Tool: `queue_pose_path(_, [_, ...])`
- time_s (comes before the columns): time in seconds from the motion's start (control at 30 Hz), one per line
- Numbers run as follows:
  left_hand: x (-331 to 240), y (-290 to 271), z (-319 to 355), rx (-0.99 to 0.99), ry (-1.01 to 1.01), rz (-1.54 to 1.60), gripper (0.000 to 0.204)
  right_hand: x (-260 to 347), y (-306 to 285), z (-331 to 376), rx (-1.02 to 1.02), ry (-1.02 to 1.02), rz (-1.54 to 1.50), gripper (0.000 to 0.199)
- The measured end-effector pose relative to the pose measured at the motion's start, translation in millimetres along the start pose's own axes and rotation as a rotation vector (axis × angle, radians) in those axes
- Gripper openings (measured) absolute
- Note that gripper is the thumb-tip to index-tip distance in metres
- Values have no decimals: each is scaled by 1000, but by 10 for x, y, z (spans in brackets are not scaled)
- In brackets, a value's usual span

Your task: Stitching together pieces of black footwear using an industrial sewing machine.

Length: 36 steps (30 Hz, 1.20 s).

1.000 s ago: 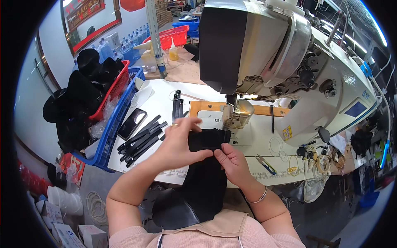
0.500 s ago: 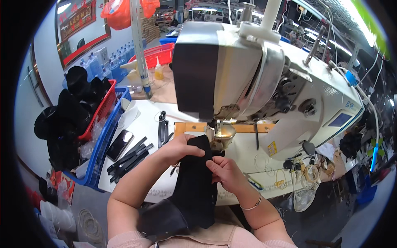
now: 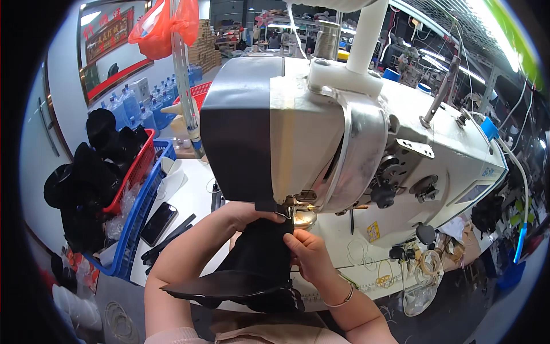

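A black fabric piece (image 3: 252, 246) with a wide, smooth curved flap hangs from both my hands in front of the sewing machine (image 3: 309, 120). My left hand (image 3: 252, 214) lies at its upper left edge, fingers pressing it close below the machine head; some of them are hidden behind the cloth. On the opposite edge, my right hand (image 3: 309, 250) pinches the cloth between thumb and fingers. The upper edge of the piece reaches the needle area (image 3: 289, 215), where a lamp glows; whether the needle is in the cloth I cannot tell.
Left of the white table, a blue basket (image 3: 127, 229) and a red basket (image 3: 133, 178) hold black curved pieces. A phone (image 3: 159, 223) and black strips (image 3: 169, 243) lie nearby. At right are a pen-like stick (image 3: 352, 221), thread loops (image 3: 360, 252) and a tape roll (image 3: 429, 261).
Both hands have brought the black fabric piece up against the needle area, its flap swinging out level below. My view has moved closer to the machine, which now looks larger.
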<state>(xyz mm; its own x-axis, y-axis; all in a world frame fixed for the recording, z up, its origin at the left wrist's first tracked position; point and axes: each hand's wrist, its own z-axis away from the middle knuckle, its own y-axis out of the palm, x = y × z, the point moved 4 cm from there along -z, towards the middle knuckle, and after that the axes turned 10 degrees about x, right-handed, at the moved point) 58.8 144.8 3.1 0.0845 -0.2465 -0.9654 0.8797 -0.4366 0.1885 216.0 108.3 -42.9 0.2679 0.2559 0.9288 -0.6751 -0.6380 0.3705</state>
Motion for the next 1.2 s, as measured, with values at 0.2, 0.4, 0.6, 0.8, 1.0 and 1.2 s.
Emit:
queue_pose_path(0.2, [39, -88, -60, 8, 68, -47, 45, 64, 43, 11, 6, -8, -32, 15])
queue_pose_path(0.4, [217, -202, -74, 10, 59, 55, 45, 41, 37, 17, -65, -36, 52, 20])
queue_pose_path(0.6, [174, -143, -34, -146, 203, 26, 31, 21, 4, 23, -103, -106, 199, 19])
queue_pose_path(0.8, [8, 92, 28, -225, 292, -17, 32, 381, 15, 239, -464, -762, 1196, 31])
queue_pose_path(1.0, [-21, 86, 28, -203, 309, -73, 29, 435, 81, 217, -394, -760, 1465, 37])
queue_pose_path(1.2, [51, -64, 2, -171, 339, -102, 28, 452, 119, 223, -395, -774, 1529, 33])
